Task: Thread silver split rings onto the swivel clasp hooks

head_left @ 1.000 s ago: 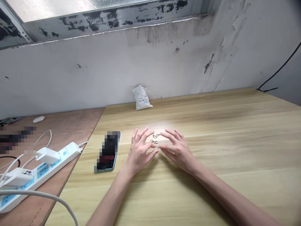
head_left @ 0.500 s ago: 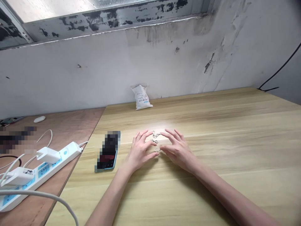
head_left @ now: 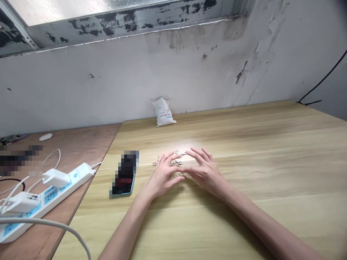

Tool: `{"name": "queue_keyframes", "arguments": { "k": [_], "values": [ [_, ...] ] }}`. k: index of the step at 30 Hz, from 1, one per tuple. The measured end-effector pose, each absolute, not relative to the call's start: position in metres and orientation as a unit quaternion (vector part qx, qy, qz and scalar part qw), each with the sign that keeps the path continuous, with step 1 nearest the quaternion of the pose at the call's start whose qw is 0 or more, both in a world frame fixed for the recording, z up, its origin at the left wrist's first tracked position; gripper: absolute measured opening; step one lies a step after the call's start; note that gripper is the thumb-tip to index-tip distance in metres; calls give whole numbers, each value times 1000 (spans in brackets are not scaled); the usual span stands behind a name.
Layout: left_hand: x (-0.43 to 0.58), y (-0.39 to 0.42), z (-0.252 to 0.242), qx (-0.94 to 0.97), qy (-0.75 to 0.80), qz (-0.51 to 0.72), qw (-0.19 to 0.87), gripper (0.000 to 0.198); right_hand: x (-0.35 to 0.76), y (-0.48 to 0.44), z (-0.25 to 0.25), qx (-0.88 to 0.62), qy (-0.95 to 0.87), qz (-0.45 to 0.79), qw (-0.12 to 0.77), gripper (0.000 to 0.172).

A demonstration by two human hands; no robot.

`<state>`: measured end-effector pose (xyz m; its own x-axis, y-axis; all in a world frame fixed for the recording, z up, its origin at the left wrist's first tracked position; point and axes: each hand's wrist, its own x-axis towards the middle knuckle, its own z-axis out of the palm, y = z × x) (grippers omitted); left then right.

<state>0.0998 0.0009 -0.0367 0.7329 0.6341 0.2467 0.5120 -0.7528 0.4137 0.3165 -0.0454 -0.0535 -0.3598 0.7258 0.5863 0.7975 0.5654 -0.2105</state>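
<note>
Between my two hands is a small silver metal clasp with a ring [head_left: 181, 173]. My right hand [head_left: 204, 170] pinches its right end with thumb and index finger, the thumb mostly hidden, while its other fingers are stretched out. From the other side, the index finger and thumb of my left hand [head_left: 162, 177] close around the ring; its remaining fingers are spread above the table. Just beyond those fingertips lie a lobster clasp [head_left: 178, 163] and more small metal clasps [head_left: 183, 154]. Left of my left hand is another metal clasp [head_left: 154, 164], partly covered.
A phone [head_left: 126, 175], partly pixelated, lies on the wooden table [head_left: 257, 151]. Against the wall leans a white labelled packet [head_left: 164, 112]. On the darker table at left are a power strip [head_left: 51, 195] with plugged-in chargers and a looping cable [head_left: 62, 226].
My left hand has shifted slightly right and its index finger has come down to the ring. Clasps left of it have come into view. My right hand has barely moved.
</note>
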Motion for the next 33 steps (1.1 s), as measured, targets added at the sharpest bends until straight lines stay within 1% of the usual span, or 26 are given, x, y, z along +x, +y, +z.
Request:
{"name": "queue_keyframes", "arguments": {
  "k": [4, 10, 13, 17, 21, 25, 28, 33],
  "values": [
    [99, 1, -37, 911, 314, 189, 187, 17, 317, -45, -54, -459, -823, -55, 329, 17],
    [99, 2, -39, 910, 319, 202, 171, 12, 316, -45, -54, -462, -825, -57, 322, 15],
    [100, 3, -40, 907, 324, 209, 168, 13, 316, -46, -55, -459, -826, -61, 322, 14],
    [102, 2, -40, 906, 333, 233, 121, 14, 316, -46, -54, -461, -823, -68, 324, 12],
    [104, 0, -38, 905, 340, 251, 49, 12, 314, -47, -54, -464, -824, -55, 320, 15],
    [105, 0, -38, 903, 340, 262, 21, 12, 312, -47, -55, -461, -823, -40, 329, 16],
    [103, 2, -38, 904, 336, 263, 27, 13, 314, -46, -54, -465, -821, -48, 329, 15],
    [101, 3, -38, 905, 336, 248, 81, 19, 318, -45, -49, -471, -814, -62, 333, 17]
  ]
}}
